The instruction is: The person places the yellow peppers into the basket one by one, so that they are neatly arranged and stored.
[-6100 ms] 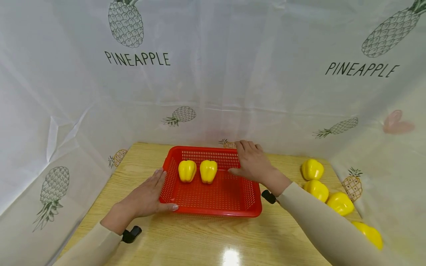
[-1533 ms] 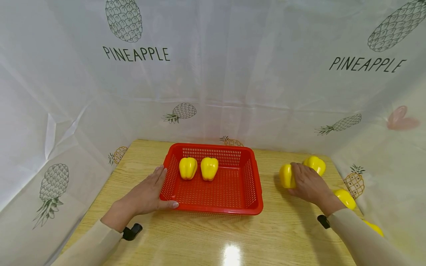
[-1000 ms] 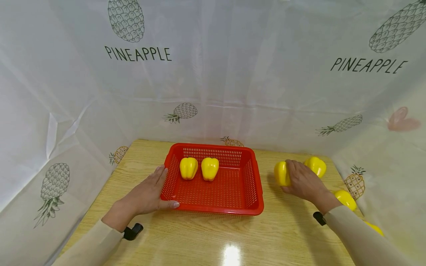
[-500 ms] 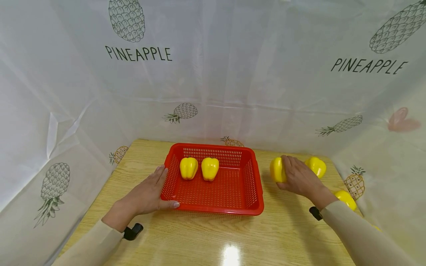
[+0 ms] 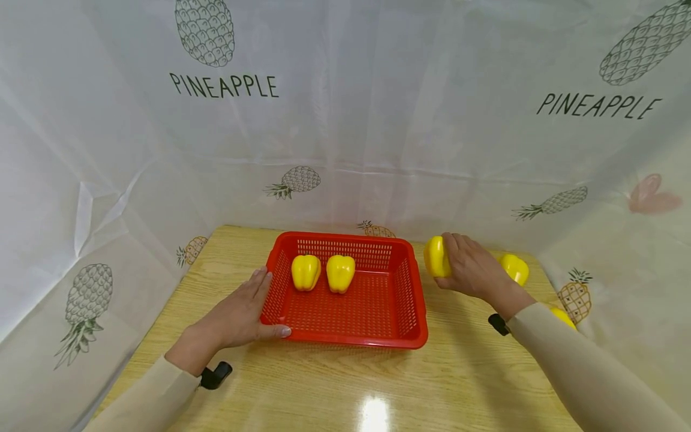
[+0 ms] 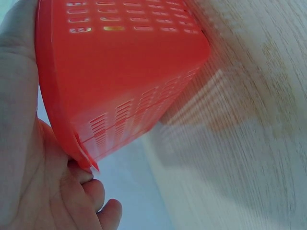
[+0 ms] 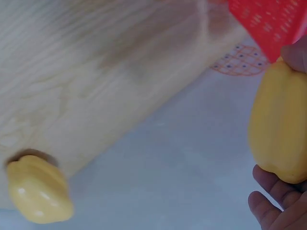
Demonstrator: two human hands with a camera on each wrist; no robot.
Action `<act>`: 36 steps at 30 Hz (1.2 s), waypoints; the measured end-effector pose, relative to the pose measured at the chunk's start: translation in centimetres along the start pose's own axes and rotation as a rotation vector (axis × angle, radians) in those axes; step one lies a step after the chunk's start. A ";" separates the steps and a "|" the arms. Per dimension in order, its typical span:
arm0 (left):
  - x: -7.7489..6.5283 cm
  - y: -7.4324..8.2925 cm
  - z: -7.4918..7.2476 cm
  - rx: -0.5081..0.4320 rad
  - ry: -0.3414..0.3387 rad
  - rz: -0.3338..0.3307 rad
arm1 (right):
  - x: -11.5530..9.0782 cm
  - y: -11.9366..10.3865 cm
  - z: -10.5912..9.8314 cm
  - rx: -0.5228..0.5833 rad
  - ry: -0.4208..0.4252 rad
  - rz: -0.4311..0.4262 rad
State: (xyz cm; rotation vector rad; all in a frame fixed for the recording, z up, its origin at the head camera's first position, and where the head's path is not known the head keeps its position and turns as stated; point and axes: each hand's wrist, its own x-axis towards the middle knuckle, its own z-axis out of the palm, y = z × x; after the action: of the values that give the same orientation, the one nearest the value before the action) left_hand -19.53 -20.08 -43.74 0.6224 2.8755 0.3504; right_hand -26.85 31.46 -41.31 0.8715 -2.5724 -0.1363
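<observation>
Left sleeve (image 5: 144, 397) and right sleeve (image 5: 588, 371) match, both plain light beige tbh, plus 2 stubby black gadgets (image 5: 216, 375), 1 poking out per side.

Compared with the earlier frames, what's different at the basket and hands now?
The right hand, at first bare over the basket, has gone right, taken hold of a yellow pepper there, and carried it left and away from the person, to just beside the basket's right side. Unchanged: left hand on the rim, basket in place, two peppers inside.
</observation>
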 end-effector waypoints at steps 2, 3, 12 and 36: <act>0.0 0.0 -0.1 0.000 -0.002 -0.003 | 1.0 -0.5 -0.5 0.009 -0.021 0.012; 0.0 0.0 -0.1 0.001 -0.003 -0.004 | 1.6 -0.7 -0.7 0.016 -0.031 0.015; 0.0 -0.1 -0.3 0.010 0.013 -0.001 | 7.2 -4.6 -2.1 0.130 -0.086 0.045; 0.0 0.1 -0.2 -0.007 0.000 -0.002 | 9.8 -11.2 0.9 0.162 -0.263 0.058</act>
State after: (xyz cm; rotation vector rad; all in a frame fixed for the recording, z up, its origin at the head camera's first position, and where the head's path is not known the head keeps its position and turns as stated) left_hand -19.57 -20.05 -43.54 0.6184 2.8732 0.3593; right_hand -27.99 16.65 -41.13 0.8860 -2.8839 -0.0268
